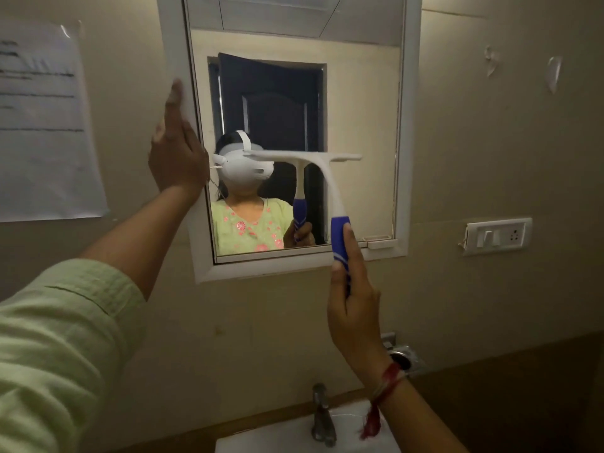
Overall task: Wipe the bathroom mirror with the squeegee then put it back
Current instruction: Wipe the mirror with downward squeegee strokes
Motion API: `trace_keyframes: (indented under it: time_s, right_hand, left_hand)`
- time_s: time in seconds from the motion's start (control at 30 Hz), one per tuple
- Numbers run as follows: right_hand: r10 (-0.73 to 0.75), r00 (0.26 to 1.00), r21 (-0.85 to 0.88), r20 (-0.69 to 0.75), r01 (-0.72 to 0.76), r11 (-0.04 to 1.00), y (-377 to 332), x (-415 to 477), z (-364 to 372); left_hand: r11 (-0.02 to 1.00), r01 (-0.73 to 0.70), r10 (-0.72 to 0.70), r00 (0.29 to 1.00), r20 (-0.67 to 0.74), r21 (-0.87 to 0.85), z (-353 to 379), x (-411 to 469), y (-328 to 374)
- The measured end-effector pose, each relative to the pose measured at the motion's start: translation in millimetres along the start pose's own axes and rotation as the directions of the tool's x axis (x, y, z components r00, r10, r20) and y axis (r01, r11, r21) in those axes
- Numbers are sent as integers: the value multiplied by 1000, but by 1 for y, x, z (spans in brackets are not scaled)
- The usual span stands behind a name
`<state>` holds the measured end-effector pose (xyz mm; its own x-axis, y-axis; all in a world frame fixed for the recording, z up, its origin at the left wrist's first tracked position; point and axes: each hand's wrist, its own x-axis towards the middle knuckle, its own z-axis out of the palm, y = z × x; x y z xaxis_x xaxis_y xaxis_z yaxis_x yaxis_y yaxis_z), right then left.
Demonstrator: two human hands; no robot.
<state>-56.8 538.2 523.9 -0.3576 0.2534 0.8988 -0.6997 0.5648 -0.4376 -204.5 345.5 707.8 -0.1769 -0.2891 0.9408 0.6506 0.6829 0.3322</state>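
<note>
Left hand (176,152): your arm reaches up, fingers straight, flat on the mirror (359,93) frame's left edge.
Right hand (354,308): raised, fingers wrapped round the squeegee (327,178) handle, blade on glass.

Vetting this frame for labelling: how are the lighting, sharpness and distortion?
Head view: dim, yellowish light, no strong glare on the mirror; the squeegee and the right hand gripping it read fairly sharp; the paper notice on the left wall is blurred, its text unreadable; the near left sleeve is soft; the wide-angle lens bows the mirror's white frame.
</note>
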Motion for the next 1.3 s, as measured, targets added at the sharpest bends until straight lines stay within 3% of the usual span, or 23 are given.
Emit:
trace_keyframes:
  time_s: [0.23, 0.4, 0.63, 1.3]
  right_hand:
    - [-254, 966, -105, -55, 247, 963, -9, 94, -9]
    - [-339, 922, -191, -188, 304, 933, -24, 177, -11]
    - [-374, 896, -305, -241, 296, 905, -27, 239, -5]
    - [-367, 886, -316, -284, 275, 908, -18, 265, -2]
  left_hand:
    - [999, -5, 5, 1000, -10, -37, -1, -2, 1]
    - [998, -34, 34, 999, -6, -60, 0, -1, -3]
    - [996, -48, 47, 999, -6, -81, 0, 0, -2]
    - [991, -77, 75, 997, -29, -105, 1, -1, -4]
